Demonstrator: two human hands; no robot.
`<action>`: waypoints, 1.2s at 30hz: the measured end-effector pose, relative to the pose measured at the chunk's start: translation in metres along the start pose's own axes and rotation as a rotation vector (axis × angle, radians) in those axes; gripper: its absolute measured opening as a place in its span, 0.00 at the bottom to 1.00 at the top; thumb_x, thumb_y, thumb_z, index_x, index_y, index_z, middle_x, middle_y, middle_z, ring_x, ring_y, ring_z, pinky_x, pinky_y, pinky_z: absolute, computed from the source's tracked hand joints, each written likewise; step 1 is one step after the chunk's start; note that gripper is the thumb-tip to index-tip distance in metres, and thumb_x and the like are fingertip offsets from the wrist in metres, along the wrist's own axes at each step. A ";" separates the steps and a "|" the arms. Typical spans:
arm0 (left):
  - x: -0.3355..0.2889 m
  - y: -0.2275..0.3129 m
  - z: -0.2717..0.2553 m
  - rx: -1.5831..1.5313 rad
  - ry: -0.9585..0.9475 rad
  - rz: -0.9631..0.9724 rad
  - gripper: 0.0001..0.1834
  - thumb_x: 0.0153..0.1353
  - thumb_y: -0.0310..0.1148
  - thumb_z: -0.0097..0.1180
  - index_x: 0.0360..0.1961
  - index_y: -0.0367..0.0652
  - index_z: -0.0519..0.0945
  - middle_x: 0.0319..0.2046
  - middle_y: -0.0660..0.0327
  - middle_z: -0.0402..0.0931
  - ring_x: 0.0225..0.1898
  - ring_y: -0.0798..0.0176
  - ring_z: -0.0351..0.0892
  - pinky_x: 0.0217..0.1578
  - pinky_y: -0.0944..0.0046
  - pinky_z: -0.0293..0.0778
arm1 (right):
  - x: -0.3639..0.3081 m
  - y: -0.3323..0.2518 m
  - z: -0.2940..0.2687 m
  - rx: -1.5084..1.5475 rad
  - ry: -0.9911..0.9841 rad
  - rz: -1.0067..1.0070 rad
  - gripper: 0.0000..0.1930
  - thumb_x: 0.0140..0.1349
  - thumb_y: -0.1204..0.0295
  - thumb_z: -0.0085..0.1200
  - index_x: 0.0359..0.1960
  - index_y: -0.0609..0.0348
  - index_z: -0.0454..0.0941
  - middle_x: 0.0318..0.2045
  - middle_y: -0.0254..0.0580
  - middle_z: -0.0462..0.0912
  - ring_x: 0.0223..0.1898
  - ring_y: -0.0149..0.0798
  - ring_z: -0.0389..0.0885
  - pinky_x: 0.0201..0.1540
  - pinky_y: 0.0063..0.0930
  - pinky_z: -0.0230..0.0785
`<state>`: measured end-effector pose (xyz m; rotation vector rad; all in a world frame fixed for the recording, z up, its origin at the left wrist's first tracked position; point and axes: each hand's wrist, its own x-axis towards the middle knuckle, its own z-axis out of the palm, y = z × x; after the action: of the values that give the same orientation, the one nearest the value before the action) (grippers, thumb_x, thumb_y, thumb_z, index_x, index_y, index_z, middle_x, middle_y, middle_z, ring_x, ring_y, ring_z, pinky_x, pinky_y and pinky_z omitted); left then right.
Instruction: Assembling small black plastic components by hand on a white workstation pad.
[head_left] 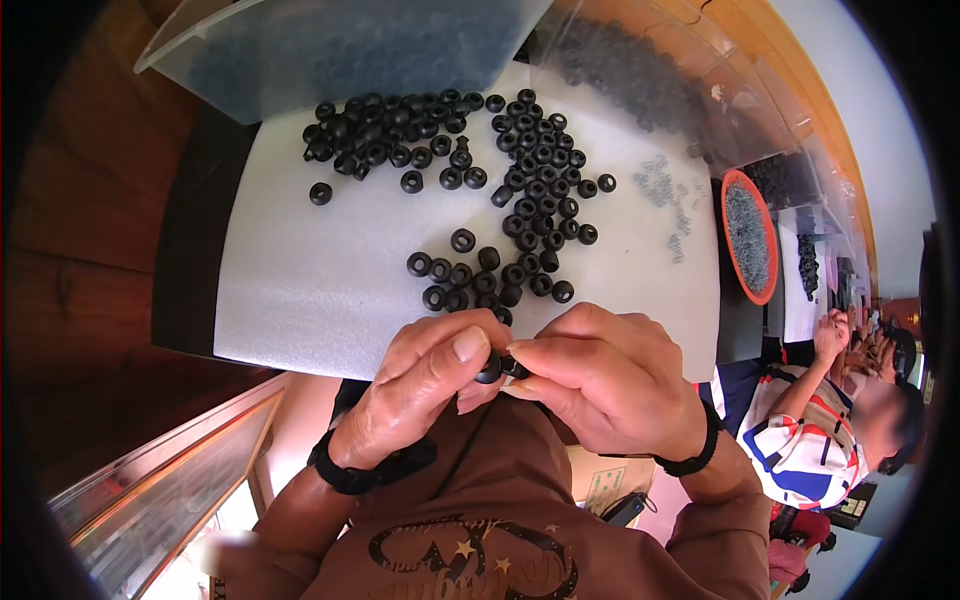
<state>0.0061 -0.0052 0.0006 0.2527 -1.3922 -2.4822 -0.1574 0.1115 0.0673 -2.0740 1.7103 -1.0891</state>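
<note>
Close to my body, past the near edge of a white foam sheet (300, 265), my two hands meet. My left hand (420, 375) is closed, its thumb and fingers pinching a round black bead-like piece (488, 369). A smaller black part (514, 367) sits between the thumb and fingertips of my right hand (610, 380). The two parts touch or nearly touch; fingers hide how they fit together. Just beyond my fingertips lies a loose group of black pieces with holes (487, 281). Larger heaps of the same kind (375, 130) spread across the far part of the sheet.
Translucent bins (330, 60) (640, 75) stand along the far side. Small translucent bits (660, 185) lie scattered at the sheet's right. An orange bowl (733, 270) holds more of them. To the right sits another person (810, 440), hands raised at a similar worktop.
</note>
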 end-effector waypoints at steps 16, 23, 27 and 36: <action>0.001 0.000 0.002 -0.017 0.012 -0.022 0.28 0.77 0.52 0.41 0.37 0.34 0.76 0.21 0.66 0.65 0.24 0.71 0.62 0.28 0.68 0.60 | -0.002 0.001 -0.001 -0.125 -0.001 -0.056 0.17 0.48 0.79 0.73 0.40 0.67 0.81 0.26 0.43 0.80 0.21 0.39 0.82 0.20 0.28 0.71; 0.001 0.000 0.004 -0.046 0.034 -0.039 0.29 0.77 0.54 0.41 0.37 0.35 0.76 0.21 0.67 0.64 0.24 0.72 0.61 0.27 0.69 0.59 | -0.003 0.001 0.004 -0.175 0.039 -0.112 0.18 0.46 0.79 0.74 0.38 0.68 0.81 0.23 0.41 0.77 0.17 0.37 0.78 0.17 0.27 0.68; 0.001 0.001 0.004 -0.032 0.022 -0.042 0.29 0.77 0.54 0.41 0.36 0.35 0.76 0.20 0.67 0.64 0.23 0.72 0.60 0.26 0.69 0.58 | -0.003 -0.001 0.003 -0.144 -0.009 -0.090 0.18 0.48 0.78 0.73 0.40 0.67 0.81 0.23 0.41 0.76 0.18 0.37 0.77 0.19 0.26 0.69; 0.001 0.007 -0.003 0.003 -0.001 -0.187 0.31 0.70 0.57 0.48 0.32 0.34 0.80 0.26 0.62 0.72 0.26 0.72 0.63 0.28 0.68 0.58 | 0.013 0.006 -0.009 0.521 -0.277 0.451 0.29 0.56 0.76 0.72 0.59 0.62 0.75 0.29 0.32 0.78 0.32 0.24 0.78 0.32 0.20 0.72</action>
<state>0.0075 -0.0116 0.0051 0.3988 -1.4329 -2.6290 -0.1673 0.1003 0.0751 -1.3627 1.4583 -0.9229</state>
